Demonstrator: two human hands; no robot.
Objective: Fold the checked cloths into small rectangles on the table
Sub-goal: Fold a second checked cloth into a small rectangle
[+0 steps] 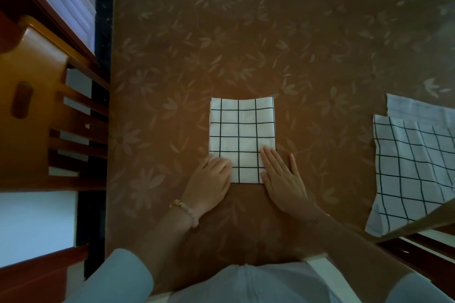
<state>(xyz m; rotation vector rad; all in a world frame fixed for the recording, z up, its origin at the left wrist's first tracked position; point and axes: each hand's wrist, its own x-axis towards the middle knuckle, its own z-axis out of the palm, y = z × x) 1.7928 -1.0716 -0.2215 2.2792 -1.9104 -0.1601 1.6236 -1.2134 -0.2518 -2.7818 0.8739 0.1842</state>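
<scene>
The folded checked cloth (242, 135) lies flat on the table (320, 44), centred near its front edge. The left hand (209, 179) rests with relaxed fingers on the cloth's near-left corner. The right hand (283, 179) presses its near-right corner with straight fingers, and neither hand grips anything. Unfolded checked cloths (413, 167) overhang the right edge.

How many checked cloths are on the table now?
3: a folded cloth at centre; an unfolded cloth at the right edge; a paler cloth just beyond it, partly covered. Others may be off-frame.
</scene>
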